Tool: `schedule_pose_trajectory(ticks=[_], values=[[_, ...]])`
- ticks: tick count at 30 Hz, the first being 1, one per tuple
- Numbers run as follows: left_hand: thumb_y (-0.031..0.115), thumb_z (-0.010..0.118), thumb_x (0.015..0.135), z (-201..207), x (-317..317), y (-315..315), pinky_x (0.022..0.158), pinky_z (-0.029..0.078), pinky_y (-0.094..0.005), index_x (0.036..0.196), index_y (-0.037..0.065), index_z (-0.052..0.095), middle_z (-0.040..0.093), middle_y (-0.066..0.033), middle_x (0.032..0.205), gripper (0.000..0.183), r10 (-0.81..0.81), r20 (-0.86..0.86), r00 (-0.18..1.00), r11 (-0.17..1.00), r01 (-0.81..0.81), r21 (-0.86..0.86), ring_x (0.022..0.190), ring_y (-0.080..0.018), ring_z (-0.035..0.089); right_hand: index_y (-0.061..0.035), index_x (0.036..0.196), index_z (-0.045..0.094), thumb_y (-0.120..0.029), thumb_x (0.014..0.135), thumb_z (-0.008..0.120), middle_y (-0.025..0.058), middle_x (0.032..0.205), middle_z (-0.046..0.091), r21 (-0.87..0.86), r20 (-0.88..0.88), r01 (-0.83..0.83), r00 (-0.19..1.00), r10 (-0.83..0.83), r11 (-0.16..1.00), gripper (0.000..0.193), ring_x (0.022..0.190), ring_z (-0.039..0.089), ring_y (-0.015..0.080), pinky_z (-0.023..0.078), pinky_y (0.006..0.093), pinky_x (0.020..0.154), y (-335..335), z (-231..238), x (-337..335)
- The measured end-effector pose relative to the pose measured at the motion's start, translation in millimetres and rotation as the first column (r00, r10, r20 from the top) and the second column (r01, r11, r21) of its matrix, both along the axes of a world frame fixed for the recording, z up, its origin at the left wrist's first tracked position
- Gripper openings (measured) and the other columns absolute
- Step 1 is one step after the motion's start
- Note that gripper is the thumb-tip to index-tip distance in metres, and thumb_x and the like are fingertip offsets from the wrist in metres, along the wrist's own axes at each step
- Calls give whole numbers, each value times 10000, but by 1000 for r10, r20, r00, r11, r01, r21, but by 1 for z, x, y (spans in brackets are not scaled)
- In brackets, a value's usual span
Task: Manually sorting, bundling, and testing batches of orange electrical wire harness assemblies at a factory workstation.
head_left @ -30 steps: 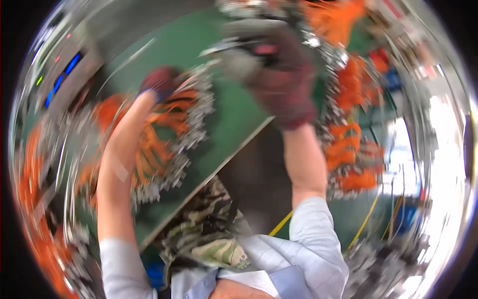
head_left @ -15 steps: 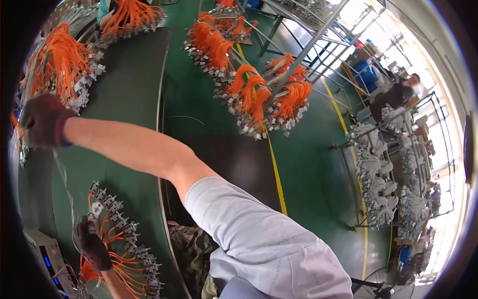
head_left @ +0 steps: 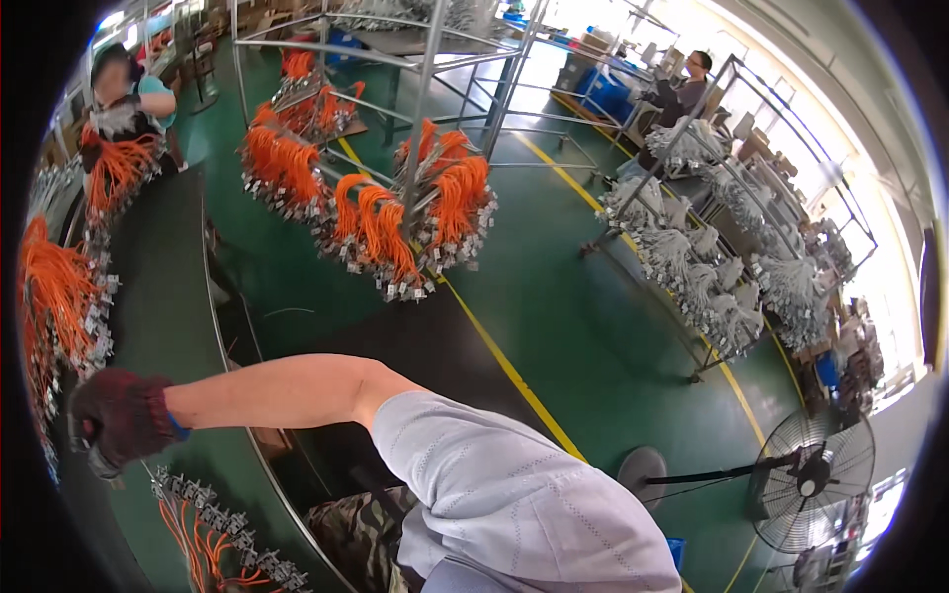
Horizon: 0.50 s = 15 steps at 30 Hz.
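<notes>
Here, connector row (head_left: 232, 529), slanting lengthwise down-right, right hand (head_left: 117, 420) nearby

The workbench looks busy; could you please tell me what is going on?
The person's right hand, in a dark red knitted glove, is at the long green workbench, near grey metal connectors with thin orange cables; whether it grips anything is unclear. The left hand is out of view. A co-worker is at the far end, beside bundled orange cables.

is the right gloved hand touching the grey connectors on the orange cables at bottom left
Apart: the head view shows green tabletop between the right gloved hand and the row of grey connectors.
</notes>
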<state>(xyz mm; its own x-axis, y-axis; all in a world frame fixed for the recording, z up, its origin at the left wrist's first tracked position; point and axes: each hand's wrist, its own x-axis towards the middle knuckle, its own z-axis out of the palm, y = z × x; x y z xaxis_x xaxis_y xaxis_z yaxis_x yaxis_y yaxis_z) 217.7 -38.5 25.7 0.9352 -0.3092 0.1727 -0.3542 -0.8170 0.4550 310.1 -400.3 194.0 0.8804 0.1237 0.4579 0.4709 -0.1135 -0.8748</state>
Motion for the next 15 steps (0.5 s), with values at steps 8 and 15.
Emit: schedule_pose_trajectory(ticks=[8,15], values=[[141,646,995,4,-156,7,1178,401,-456,1483,-19,505,521,-171,1527,533,142,-147,979,968,-169,-188,1408,-302,498,-128,1150,771,-244,644,815,88,1092,772,-176,-149,-80,987,54,981,521,1014,729,207,580,361,878,22,-80,-42],[330,765,823,-9,-153,-35,1156,359,-538,1322,91,625,599,-197,1355,571,277,185,943,889,-325,324,1325,-421,505,-16,1190,667,-106,975,675,39,1064,680,458,-263,-141,922,285,878,233,825,656,129,547,265,711,15,-166,-99]])
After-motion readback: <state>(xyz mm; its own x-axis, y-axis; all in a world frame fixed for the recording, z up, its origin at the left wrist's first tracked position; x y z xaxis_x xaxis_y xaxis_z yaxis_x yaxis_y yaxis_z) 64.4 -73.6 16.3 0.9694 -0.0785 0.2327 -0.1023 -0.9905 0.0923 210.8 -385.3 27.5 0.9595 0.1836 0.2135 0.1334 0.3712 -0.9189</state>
